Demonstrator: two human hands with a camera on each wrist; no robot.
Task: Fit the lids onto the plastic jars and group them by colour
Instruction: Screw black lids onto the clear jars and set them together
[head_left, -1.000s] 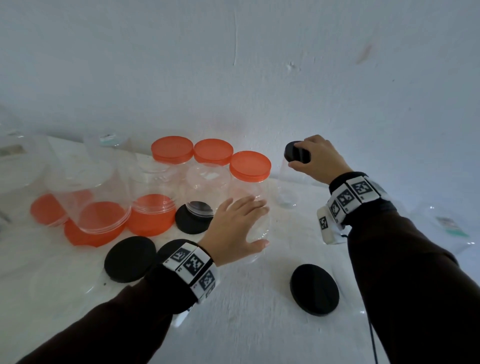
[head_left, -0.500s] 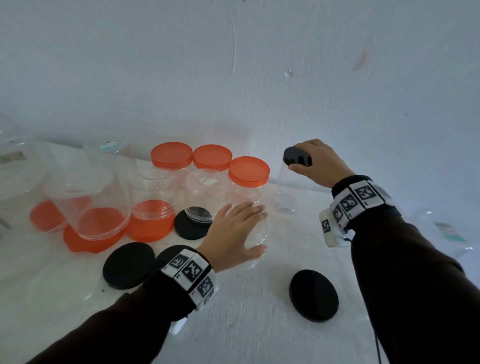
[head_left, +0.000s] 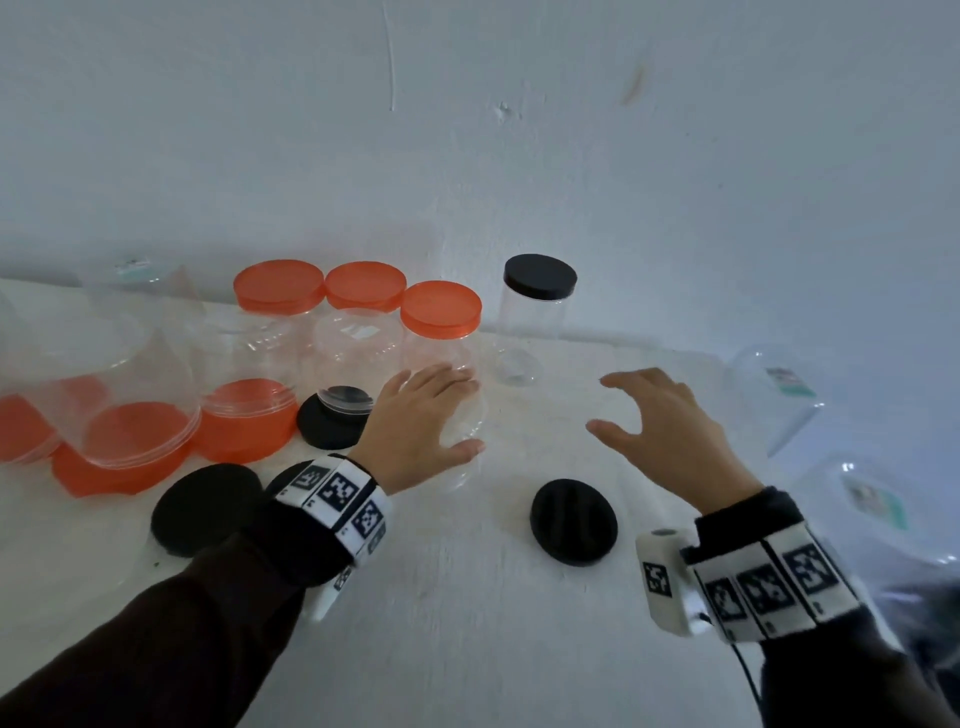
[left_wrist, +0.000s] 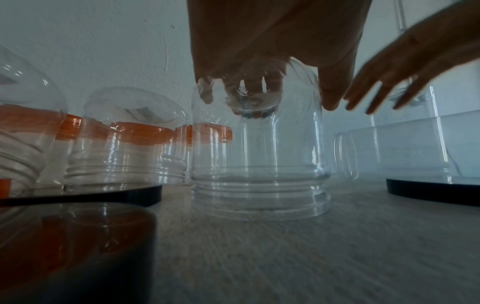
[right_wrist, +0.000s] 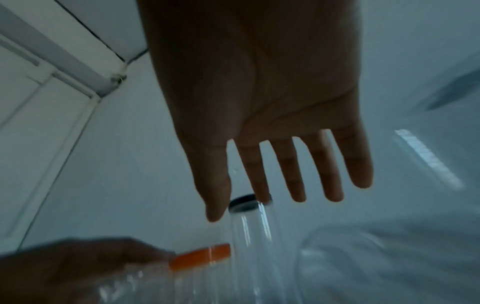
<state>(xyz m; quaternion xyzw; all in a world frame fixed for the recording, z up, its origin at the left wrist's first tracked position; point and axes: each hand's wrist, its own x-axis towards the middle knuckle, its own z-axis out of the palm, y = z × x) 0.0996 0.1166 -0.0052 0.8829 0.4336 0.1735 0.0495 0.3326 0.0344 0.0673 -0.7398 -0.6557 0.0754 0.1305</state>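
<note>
My left hand (head_left: 457, 410) lies over the upturned base of a clear jar (left_wrist: 259, 164) that stands mouth down on the white table (head_left: 467, 623), fingers and thumb curled round its top. My right hand (head_left: 602, 405) hovers open to the right of it, fingers spread, holding nothing. A clear jar with a black lid (head_left: 540, 278) fitted stands at the back by the wall. To its left stand three jars with orange lids (head_left: 440, 306). A loose black lid (head_left: 574, 519) lies between my wrists, and another (head_left: 205, 506) lies at the left.
At the left, clear jars stand mouth down on orange lids (head_left: 244, 421), and one on a black lid (head_left: 335, 421). Clear jars (head_left: 774, 384) lie on their sides at the right. The wall (head_left: 519, 156) rises right behind the table.
My right hand has let go of the black-lidded jar, left it standing by the wall, and drawn back towards me, open. My left hand has stayed on the upturned jar.
</note>
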